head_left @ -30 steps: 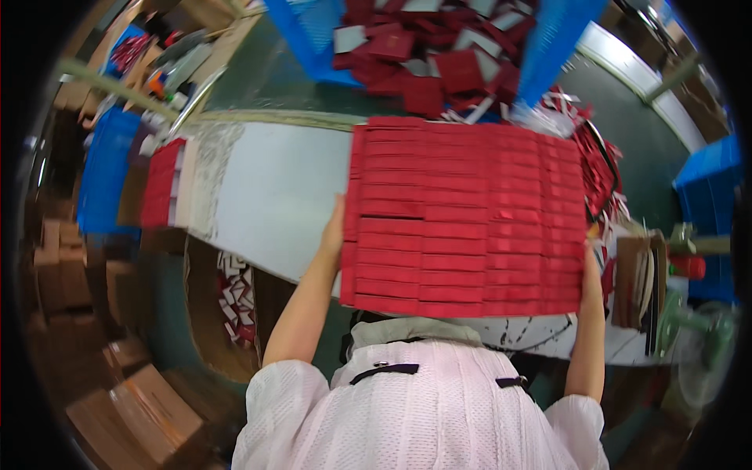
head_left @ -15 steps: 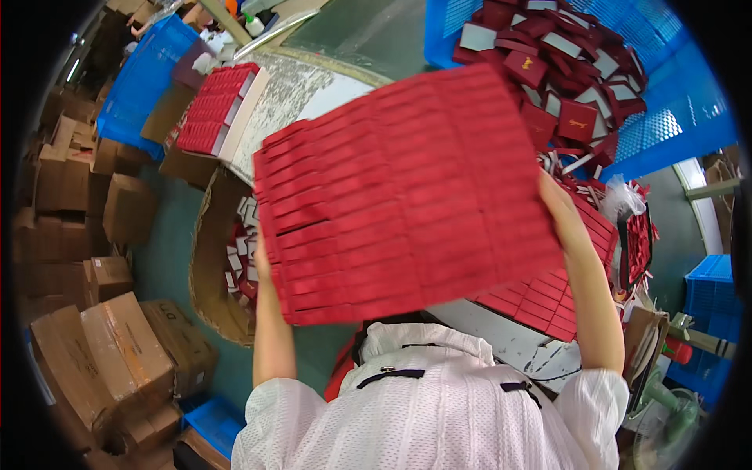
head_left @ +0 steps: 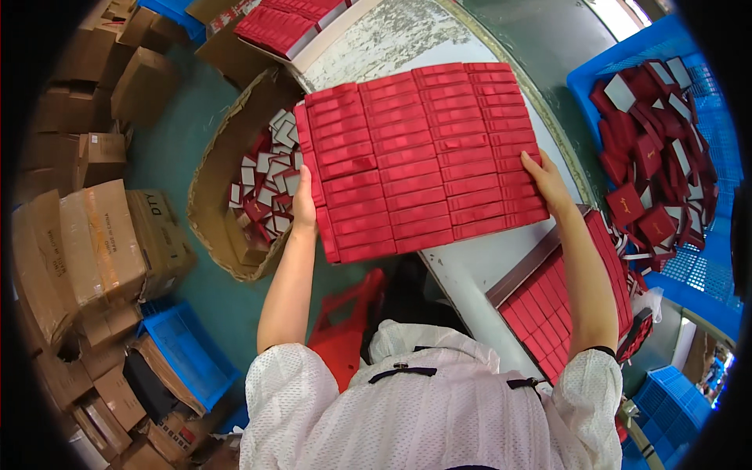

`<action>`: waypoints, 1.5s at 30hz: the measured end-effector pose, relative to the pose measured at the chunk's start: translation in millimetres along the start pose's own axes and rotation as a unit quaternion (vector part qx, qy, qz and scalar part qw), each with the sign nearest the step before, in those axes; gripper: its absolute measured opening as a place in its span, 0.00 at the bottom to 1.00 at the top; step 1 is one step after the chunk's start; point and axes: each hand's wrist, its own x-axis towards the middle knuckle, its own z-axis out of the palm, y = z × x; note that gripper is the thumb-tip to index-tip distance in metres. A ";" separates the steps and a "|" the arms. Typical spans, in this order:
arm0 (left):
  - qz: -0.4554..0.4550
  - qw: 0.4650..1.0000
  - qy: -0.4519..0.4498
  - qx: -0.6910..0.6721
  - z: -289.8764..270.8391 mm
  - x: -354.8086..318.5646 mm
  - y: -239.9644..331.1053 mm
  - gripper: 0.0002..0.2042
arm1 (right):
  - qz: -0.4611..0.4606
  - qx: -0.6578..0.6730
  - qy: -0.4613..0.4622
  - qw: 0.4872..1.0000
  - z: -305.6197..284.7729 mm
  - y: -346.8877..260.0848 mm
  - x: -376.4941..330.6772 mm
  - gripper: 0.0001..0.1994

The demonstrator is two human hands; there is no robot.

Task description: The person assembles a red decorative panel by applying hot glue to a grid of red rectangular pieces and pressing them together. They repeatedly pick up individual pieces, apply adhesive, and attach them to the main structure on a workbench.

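Note:
A wide block of small red boxes (head_left: 419,160), packed side by side in four columns, is held up in front of me between both hands. My left hand (head_left: 305,202) presses flat against its left side, the fingers mostly hidden behind the edge. At the right side, my right hand (head_left: 547,180) grips the edge with the thumb on top and the other fingers out of sight. What carries the boxes from beneath is hidden. Under my right forearm, more red boxes (head_left: 540,313) stand in rows in a tray on the white table (head_left: 462,270).
Left of the table stands a large cardboard carton (head_left: 205,211) with loose red and white boxes inside. A blue crate (head_left: 599,66) at right holds many loose dark red boxes. Another packed tray (head_left: 294,27) sits at the far left of the table. A red stool (head_left: 341,329) is below.
The block of boxes has come down and levelled out, still between both hands. My view has turned, so the carton and blue crate appear shifted.

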 end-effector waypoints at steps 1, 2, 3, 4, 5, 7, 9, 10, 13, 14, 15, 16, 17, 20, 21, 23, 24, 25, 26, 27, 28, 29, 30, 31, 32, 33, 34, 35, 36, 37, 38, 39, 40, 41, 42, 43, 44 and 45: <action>-0.001 1.000 -0.005 0.001 -0.5 3.1 -2.4 0.29 | 0.000 -0.008 0.003 1.000 -3.2 -4.5 2.0 0.25; -0.004 1.000 -0.012 0.002 -0.8 8.7 -4.8 0.29 | 0.011 -0.005 0.017 1.000 -5.4 -3.3 5.3 0.24; 0.005 1.000 -0.031 0.004 6.7 22.2 2.4 0.29 | -0.034 -0.027 0.027 0.999 -14.1 -6.6 15.7 0.23; 0.037 0.998 -0.006 0.060 9.7 33.2 5.1 0.28 | -0.073 -0.050 0.046 0.995 -21.7 -4.2 20.1 0.23; 0.069 0.991 0.018 0.115 8.3 44.4 6.5 0.27 | -0.104 -0.080 0.058 0.990 -27.6 -1.4 24.9 0.23; 0.173 0.937 0.095 0.287 2.4 58.5 3.1 0.26 | -0.151 -0.145 0.080 0.975 -33.7 -0.2 19.8 0.23; 0.265 0.829 0.097 0.483 31.4 45.6 0.9 0.26 | -0.085 -0.245 0.083 0.962 -58.4 19.7 1.5 0.27; 0.318 0.752 0.095 0.570 56.6 38.5 12.6 0.27 | -0.086 -0.290 0.091 0.949 -72.5 39.1 0.4 0.28; 0.361 0.546 -0.087 0.751 105.5 18.5 5.8 0.32 | -0.034 -0.374 0.082 0.923 -52.2 18.9 -50.2 0.32; 0.353 0.468 -0.114 0.803 116.6 13.2 -1.1 0.35 | -0.005 -0.423 0.080 0.903 -40.5 0.2 -68.9 0.33; 0.319 0.462 -0.139 0.815 120.3 11.0 -11.4 0.36 | -0.004 -0.436 0.103 0.894 -41.3 10.5 -76.8 0.33; 0.286 0.456 -0.162 0.827 121.3 10.0 -19.6 0.36 | -0.116 -0.464 0.157 0.864 -37.7 20.4 -84.7 0.32; 0.293 0.459 -0.166 0.822 121.6 10.5 -20.1 0.37 | -0.171 -0.466 0.176 0.850 -36.8 23.1 -89.6 0.32; 0.303 0.458 -0.176 0.817 115.8 13.5 -19.1 0.39 | -0.258 -0.469 0.214 0.817 -23.3 24.6 -97.3 0.33; 0.302 0.450 -0.180 0.821 116.1 14.0 -18.3 0.39 | -0.273 -0.470 0.227 0.808 -17.0 24.6 -99.2 0.34; 0.293 0.454 -0.176 0.823 122.3 6.4 -17.6 0.41 | -0.269 -0.495 0.209 0.799 0.6 20.5 -109.0 0.35; 0.315 0.466 -0.213 0.799 134.5 -1.1 -16.7 0.41 | -0.265 -0.508 0.206 0.793 7.1 17.6 -112.9 0.35; 0.332 0.480 -0.250 0.773 146.4 -13.2 -17.5 0.41 | -0.264 -0.510 0.188 0.797 13.2 18.4 -115.7 0.35; 0.347 0.493 -0.286 0.745 158.3 -22.1 -21.1 0.41 | -0.269 -0.509 0.189 0.795 20.9 20.8 -116.2 0.35; 0.344 0.491 -0.327 0.731 170.7 -29.3 -27.9 0.41 | -0.276 -0.508 0.191 0.793 28.3 21.9 -116.0 0.35; 0.346 0.496 -0.355 0.713 176.7 -32.0 -35.5 0.41 | -0.289 -0.506 0.189 0.790 35.7 21.5 -112.7 0.35; 0.341 0.499 -0.360 0.711 178.8 -30.6 -45.3 0.41 | -0.288 -0.504 0.198 0.790 41.6 22.8 -111.6 0.35; 0.336 0.502 -0.364 0.709 178.2 -27.5 -53.8 0.41 | -0.287 -0.500 0.208 0.790 46.5 25.1 -110.7 0.34; 0.333 0.499 -0.364 0.713 176.4 -26.0 -57.0 0.40 | -0.286 -0.497 0.217 0.790 49.6 26.0 -109.6 0.33; 0.329 0.495 -0.364 0.717 174.9 -24.8 -59.4 0.39 | -0.290 -0.480 0.225 0.797 50.8 25.3 -108.5 0.31; 0.323 0.493 -0.366 0.720 173.3 -24.0 -62.8 0.39 | -0.291 -0.464 0.233 0.804 51.3 26.5 -108.4 0.29; 0.330 0.491 -0.368 0.717 171.9 -24.3 -64.0 0.37 | -0.291 -0.447 0.241 0.811 52.2 27.5 -107.9 0.27; 0.336 0.488 -0.370 0.716 169.7 -25.2 -63.8 0.36 | -0.287 -0.417 0.255 0.824 53.3 28.2 -105.7 0.23; 0.343 0.485 -0.370 0.714 168.2 -26.4 -63.6 0.35 | -0.283 -0.386 0.269 0.836 53.9 28.1 -102.4 0.20; 0.346 0.480 -0.370 0.716 166.9 -26.8 -64.3 0.34 | -0.279 -0.355 0.282 0.846 54.8 27.7 -98.3 0.17; 0.348 0.476 -0.370 0.718 165.6 -26.9 -65.0 0.33 | -0.275 -0.346 0.297 0.847 56.2 26.8 -92.8 0.14; 0.350 0.471 -0.368 0.721 164.1 -26.9 -66.1 0.32 | -0.272 -0.336 0.310 0.847 58.0 26.0 -85.8 0.11; 0.352 0.467 -0.365 0.725 163.5 -26.9 -66.3 0.31 | -0.269 -0.327 0.323 0.847 60.1 25.2 -80.7 0.09; 0.353 0.463 -0.361 0.728 163.8 -27.0 -65.7 0.31 | -0.247 -0.330 0.334 0.848 62.2 22.7 -78.3 0.08; 0.355 0.460 -0.357 0.731 163.6 -27.1 -65.1 0.30 | -0.226 -0.334 0.344 0.848 64.4 18.3 -76.6 0.07; 0.354 0.461 -0.354 0.732 162.9 -27.6 -65.6 0.30 | -0.205 -0.337 0.353 0.848 66.0 15.9 -75.1 0.07; 0.353 0.462 -0.351 0.734 162.2 -28.4 -66.5 0.30 | -0.194 -0.345 0.352 0.848 67.1 16.0 -73.7 0.07; 0.354 0.463 -0.349 0.734 162.2 -28.5 -67.2 0.29 | -0.183 -0.353 0.352 0.847 67.6 16.2 -72.6 0.06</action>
